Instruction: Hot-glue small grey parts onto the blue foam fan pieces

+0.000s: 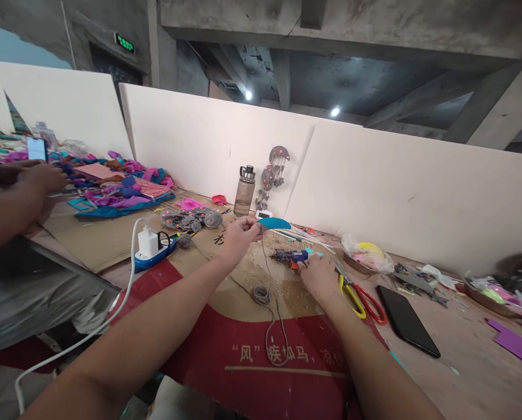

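My left hand (pixel 240 239) is raised over the work surface, its fingers pinching a blue crescent-shaped piece (pixel 276 223) by its left end. Grey yarn (pixel 266 256) hangs from that pinch and runs down in a loose loop onto the red printed board. My right hand (pixel 319 277) is closed at the handle of a dark blue glue gun (pixel 290 255) with an orange trigger; its nozzle points left. Part of the grip is hidden by the fingers. A small coil of grey yarn (pixel 261 294) lies between my forearms.
Yellow-handled scissors (pixel 351 296), red-handled scissors (pixel 370 303) and a black phone (pixel 408 319) lie to the right. A bottle (pixel 244 191) stands behind. At left are a power strip (pixel 156 254), its white cable, coloured scraps (pixel 125 189) and another person's hand (pixel 42 175) by a phone.
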Motion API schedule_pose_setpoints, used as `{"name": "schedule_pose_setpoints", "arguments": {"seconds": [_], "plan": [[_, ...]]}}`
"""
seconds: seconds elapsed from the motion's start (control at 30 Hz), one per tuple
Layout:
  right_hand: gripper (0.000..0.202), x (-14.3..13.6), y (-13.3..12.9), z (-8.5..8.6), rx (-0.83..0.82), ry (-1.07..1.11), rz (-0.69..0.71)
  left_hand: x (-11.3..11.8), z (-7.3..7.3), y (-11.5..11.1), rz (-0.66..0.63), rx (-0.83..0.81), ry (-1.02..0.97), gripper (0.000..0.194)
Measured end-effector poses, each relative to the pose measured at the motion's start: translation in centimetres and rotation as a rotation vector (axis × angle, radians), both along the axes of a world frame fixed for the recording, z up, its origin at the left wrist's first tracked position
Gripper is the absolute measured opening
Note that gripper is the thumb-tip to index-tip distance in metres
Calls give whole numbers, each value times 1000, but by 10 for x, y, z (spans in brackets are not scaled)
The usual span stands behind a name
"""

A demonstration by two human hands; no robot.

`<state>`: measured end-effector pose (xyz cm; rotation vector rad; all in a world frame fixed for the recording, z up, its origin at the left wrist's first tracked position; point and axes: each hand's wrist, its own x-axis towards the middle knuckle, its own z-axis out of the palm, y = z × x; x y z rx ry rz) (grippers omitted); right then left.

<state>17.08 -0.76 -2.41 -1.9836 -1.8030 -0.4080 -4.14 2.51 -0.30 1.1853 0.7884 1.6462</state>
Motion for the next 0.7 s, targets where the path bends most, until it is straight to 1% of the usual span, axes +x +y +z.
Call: {"name": "schedule_pose_setpoints", "arguments": {"seconds": [0.03,0.07,0.13,0.23,0.3,0.37,0.43,0.47,0.6,0.7], "plan": [[22,-3,-4,5,21,35,17,1,-1,-1,5,19,25,11],[21,-8,-9,9,70,129,72,2,-2,-2,14,39,52,11],[18,-24,-16,15,89,414,273,4,-4,-5,45,80,113,10],[24,-54,-23,15,7,989,581,7,-4,-11,104,128,205,7],[35,-71,-24,13,-76,1350,697,8,-5,-14,141,151,260,6],[42,-80,-25,13,-197,1573,754,9,-5,-15,159,164,298,7],[41,-80,-27,15,-248,1648,755,10,-4,-16,137,152,285,8],[39,-78,-28,16,-236,1645,740,10,-4,-16,110,137,257,9],[32,-67,-27,19,-92,1552,658,15,-4,-17,-44,54,103,18],[30,-62,-23,17,1,1503,601,17,-4,-18,-115,5,33,23]]}}
